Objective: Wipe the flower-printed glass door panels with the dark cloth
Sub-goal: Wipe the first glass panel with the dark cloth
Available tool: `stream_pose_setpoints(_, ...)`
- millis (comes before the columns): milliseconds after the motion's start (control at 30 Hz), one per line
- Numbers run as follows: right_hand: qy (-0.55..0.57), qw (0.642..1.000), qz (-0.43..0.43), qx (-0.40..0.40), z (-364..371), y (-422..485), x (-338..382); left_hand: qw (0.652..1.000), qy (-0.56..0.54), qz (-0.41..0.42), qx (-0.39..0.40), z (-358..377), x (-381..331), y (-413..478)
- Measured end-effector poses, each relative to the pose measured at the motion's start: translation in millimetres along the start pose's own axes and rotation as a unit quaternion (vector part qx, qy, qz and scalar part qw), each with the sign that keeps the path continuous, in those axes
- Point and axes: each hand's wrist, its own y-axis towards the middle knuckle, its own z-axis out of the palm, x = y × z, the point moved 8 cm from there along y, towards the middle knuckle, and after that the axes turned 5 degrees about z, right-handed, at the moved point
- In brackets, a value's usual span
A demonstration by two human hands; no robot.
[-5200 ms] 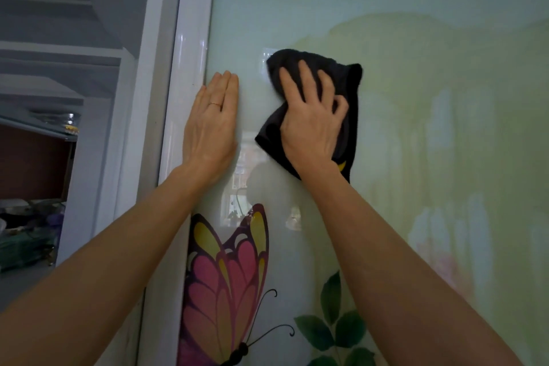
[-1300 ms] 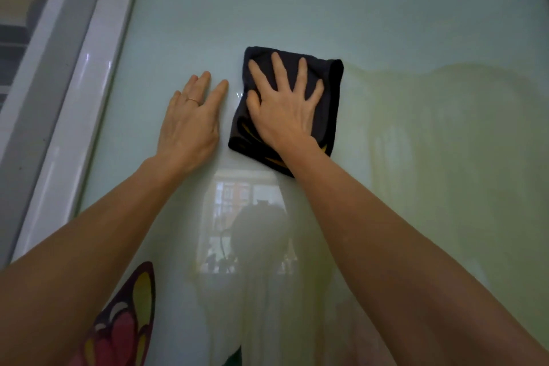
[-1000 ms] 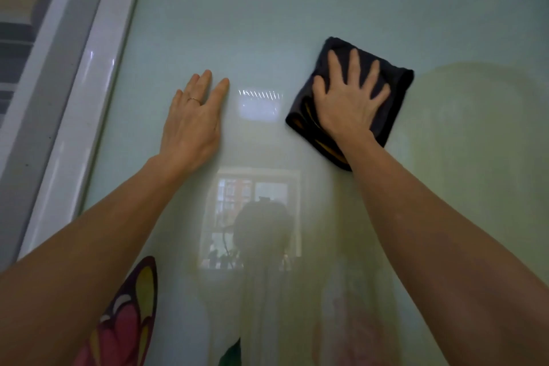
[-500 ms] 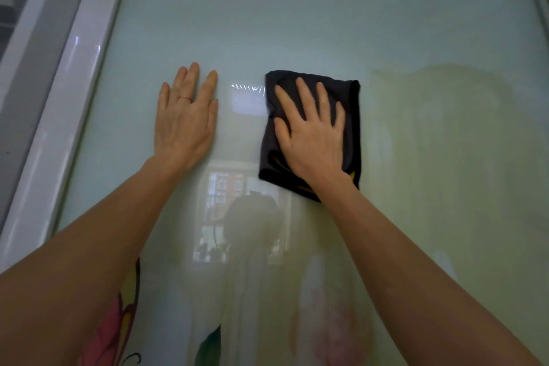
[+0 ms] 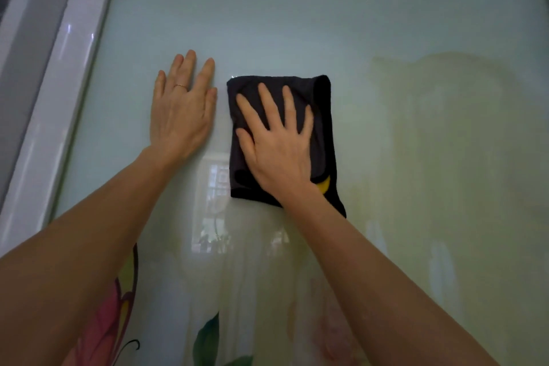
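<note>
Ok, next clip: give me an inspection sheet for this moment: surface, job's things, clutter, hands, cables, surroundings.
Surface: glass door panel, glossy; pale yellowish patch on its right side, cause unclear.
Job's things: dark cloth, folded, flat on the glass, yellow mark near its lower edge.
Clutter: nothing seen.
Hands: left hand flat on bare glass beside the cloth, ring on one finger; right hand spread flat, pressing the cloth.
Cables: nothing seen.
Surroundings: white frame at left; butterfly print and green leaf print low on the panel; window reflection below the cloth.
</note>
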Motion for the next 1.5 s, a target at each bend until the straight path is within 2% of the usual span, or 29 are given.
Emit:
stream_pose_setpoints(67,0.002,1.0,-0.03,0.005,-2.4,-1.6,-15.4,1.0,-0.001,0.006,-0.004,0.6,0.2,-0.3)
stream_pose_setpoints(133,-0.009,1.0,-0.011,-0.001,-5.5,-2.9,-43.8,1.0,-0.005,0.007,-0.007,1.3,0.1,-0.6)
stream_pose_setpoints(233,-0.031,0.994,0.099,-0.033,-17.4,-6.2,-104.7,1.0,-0.006,0.004,-0.007,2.2,-0.6,-0.7)
stream_pose_setpoints(300,-0.037,0.985,0.168,-0.019,-20.9,-11.5,-136.9,1.0,-0.005,0.002,-0.007,2.4,-1.4,-0.7)
stream_pose_setpoints(433,-0.031,0.972,0.228,-0.036,-20.3,-13.8,-135.9,1.0,-0.005,-0.005,-0.008,2.9,-1.2,-0.4)
stream_pose_setpoints(533,-0.036,0.981,0.18,-0.071,-17.2,-10.5,-92.8,1.0,-0.008,-0.007,-0.009,2.4,-1.9,-0.5)
stream_pose_setpoints(667,0.01,0.999,0.028,-0.034,-8.9,-4.1,-29.6,1.0,-0.004,-0.004,0.0,2.3,-0.7,-0.2)
stream_pose_setpoints(733,0.017,0.999,-0.03,-0.012,-7.4,-1.5,-23.4,1.0,-0.005,0.0,0.008,3.6,0.1,-1.4)
stream_pose_setpoints(800,0.012,0.999,-0.048,-0.008,-7.2,1.8,-36.8,1.0,-0.01,0.003,0.012,3.5,0.7,-1.9)
stream_pose_setpoints(867,-0.003,1.0,0.004,-0.019,-9.0,4.6,-65.7,1.0,-0.016,0.001,0.013,2.3,0.7,-2.1)
stream_pose_setpoints(1000,-0.049,0.981,0.185,-0.038,-20.6,-6.0,-135.0,1.0,-0.007,0.001,0.017,2.6,0.4,-2.7)
stream_pose_setpoints(1100,-0.038,0.968,0.248,-0.012,-21.6,-19.3,-150.7,1.0,0.004,0.0,0.013,3.7,-1.4,-3.1)
stream_pose_setpoints(1167,-0.038,0.963,0.264,-0.028,-21.3,-22.4,-138.4,1.0,0.008,0.001,0.008,4.1,-2.8,-3.3)
stream_pose_setpoints(1267,-0.039,0.98,0.184,-0.066,-17.3,-16.1,-90.8,1.0,0.011,0.001,0.004,4.6,-1.9,-2.8)
stream_pose_setpoints(1400,-0.014,0.999,0.036,-0.018,-6.9,1.0,-45.0,1.0,0.013,0.005,0.003,3.7,-0.8,-1.7)
stream_pose_setpoints(1500,-0.015,1.0,0.02,0.005,-7.0,11.7,-59.2,1.0,0.007,0.008,0.003,3.9,-0.9,-1.5)
